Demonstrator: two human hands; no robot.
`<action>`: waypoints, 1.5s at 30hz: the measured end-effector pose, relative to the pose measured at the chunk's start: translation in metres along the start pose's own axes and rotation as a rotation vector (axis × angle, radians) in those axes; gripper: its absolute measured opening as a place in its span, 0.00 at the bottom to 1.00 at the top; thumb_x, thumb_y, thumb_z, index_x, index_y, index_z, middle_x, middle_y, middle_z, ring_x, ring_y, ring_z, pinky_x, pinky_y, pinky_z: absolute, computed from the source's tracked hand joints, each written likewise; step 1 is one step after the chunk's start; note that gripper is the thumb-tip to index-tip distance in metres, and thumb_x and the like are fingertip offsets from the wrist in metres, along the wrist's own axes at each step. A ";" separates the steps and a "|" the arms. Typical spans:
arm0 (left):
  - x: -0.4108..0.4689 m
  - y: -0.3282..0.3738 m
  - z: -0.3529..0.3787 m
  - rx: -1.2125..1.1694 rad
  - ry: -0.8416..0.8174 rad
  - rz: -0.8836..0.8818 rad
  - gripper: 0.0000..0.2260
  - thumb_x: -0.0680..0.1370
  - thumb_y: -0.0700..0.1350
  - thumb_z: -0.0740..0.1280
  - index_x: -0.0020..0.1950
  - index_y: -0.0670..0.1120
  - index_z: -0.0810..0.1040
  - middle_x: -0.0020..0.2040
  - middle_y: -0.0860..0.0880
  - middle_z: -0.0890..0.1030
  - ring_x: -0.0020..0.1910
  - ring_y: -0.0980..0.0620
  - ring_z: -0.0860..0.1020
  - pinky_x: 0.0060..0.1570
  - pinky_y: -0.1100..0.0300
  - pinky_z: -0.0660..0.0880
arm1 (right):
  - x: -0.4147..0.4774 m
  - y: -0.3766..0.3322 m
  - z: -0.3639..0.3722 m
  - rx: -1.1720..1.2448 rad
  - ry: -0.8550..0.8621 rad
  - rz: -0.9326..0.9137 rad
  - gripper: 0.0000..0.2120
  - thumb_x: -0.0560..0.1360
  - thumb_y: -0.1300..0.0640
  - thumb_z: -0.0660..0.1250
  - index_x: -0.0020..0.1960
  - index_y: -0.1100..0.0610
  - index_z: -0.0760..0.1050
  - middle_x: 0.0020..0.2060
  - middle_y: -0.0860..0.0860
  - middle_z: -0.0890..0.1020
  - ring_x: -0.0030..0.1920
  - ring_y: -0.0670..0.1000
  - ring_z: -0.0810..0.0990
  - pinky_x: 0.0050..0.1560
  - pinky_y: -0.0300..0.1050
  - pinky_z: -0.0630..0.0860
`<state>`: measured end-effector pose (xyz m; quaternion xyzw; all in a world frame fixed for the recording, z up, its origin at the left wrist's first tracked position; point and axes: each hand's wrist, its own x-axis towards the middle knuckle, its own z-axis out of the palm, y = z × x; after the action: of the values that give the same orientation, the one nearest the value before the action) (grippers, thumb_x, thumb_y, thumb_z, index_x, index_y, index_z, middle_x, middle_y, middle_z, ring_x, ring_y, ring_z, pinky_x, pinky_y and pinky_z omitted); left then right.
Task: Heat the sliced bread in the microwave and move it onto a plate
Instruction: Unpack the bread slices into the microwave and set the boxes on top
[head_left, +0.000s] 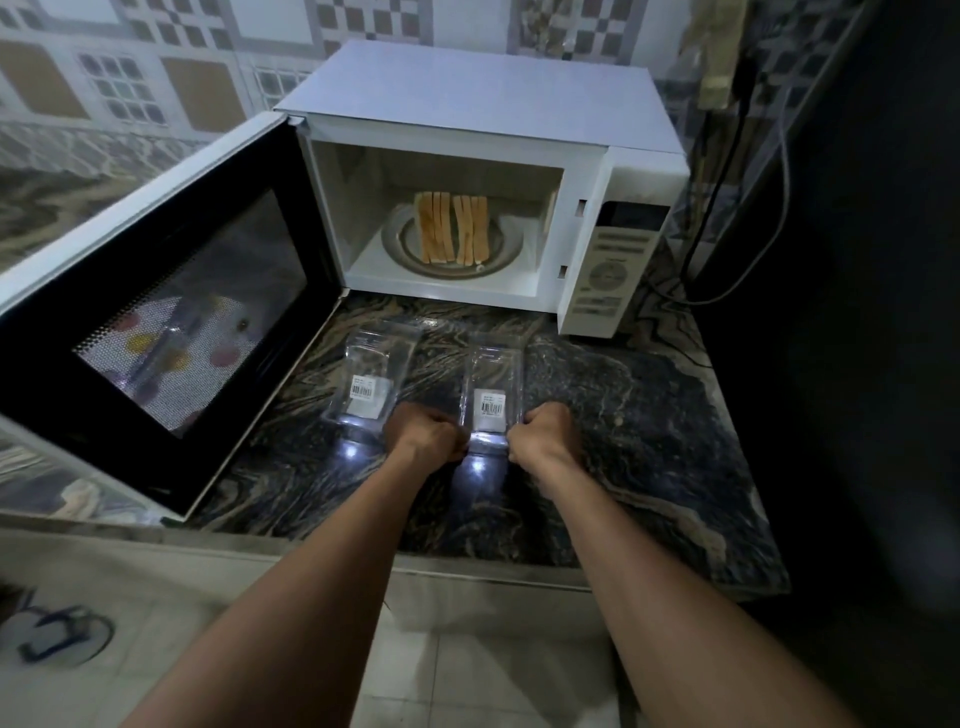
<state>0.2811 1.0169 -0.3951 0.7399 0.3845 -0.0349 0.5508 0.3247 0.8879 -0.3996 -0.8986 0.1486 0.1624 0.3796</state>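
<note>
Inside the open microwave (467, 93) at the far edge of the worktop (623, 415), on the glass turntable (501, 260): sliced bread (452, 228), stood on edge in two loose bundles, not yet on any plate. Toward the near edge, both curled tight, left hand (426, 434) and right hand (545, 431), pinching, as far as can be judged, the two near corners of a clear tray (491, 374). Just beside it, on the side of the open door (156, 312), a second clear tray (376, 364). Plenty to go wrong from here. Could buckle or fold the thin tray if lifted by one end only, more so once loaded. Could topple the upright slices on reaching in, since nothing props them but each other — then crumbs and broken corners on the turntable. Could catch an elbow on the door swung wide toward the worktop's left edge. Could shove the neighbouring tray aside while sliding this one forward. Impossible to tell whether heated already, so possibly hot to bare fingers.
</note>
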 end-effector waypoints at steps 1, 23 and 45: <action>0.001 -0.001 -0.001 0.045 0.009 0.030 0.07 0.64 0.35 0.79 0.30 0.44 0.85 0.33 0.46 0.85 0.36 0.47 0.85 0.43 0.50 0.84 | -0.003 -0.002 -0.002 -0.006 -0.005 0.002 0.14 0.60 0.58 0.63 0.42 0.60 0.81 0.40 0.56 0.85 0.40 0.56 0.85 0.42 0.48 0.83; 0.023 -0.022 -0.067 0.411 0.313 0.279 0.52 0.69 0.58 0.77 0.81 0.46 0.47 0.76 0.38 0.66 0.72 0.34 0.66 0.70 0.41 0.66 | -0.031 -0.021 0.035 -0.244 0.157 -0.165 0.56 0.70 0.38 0.73 0.80 0.57 0.40 0.75 0.64 0.63 0.74 0.64 0.62 0.72 0.57 0.60; -0.076 0.091 -0.143 0.347 0.280 0.486 0.35 0.68 0.63 0.74 0.66 0.45 0.67 0.61 0.41 0.75 0.59 0.40 0.75 0.57 0.46 0.75 | -0.121 -0.099 -0.065 -0.085 0.319 -0.237 0.46 0.64 0.39 0.76 0.70 0.55 0.55 0.61 0.61 0.76 0.60 0.63 0.75 0.55 0.51 0.75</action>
<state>0.2302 1.0885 -0.2314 0.8904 0.2571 0.1347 0.3506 0.2660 0.9239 -0.2454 -0.9393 0.0933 -0.0217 0.3294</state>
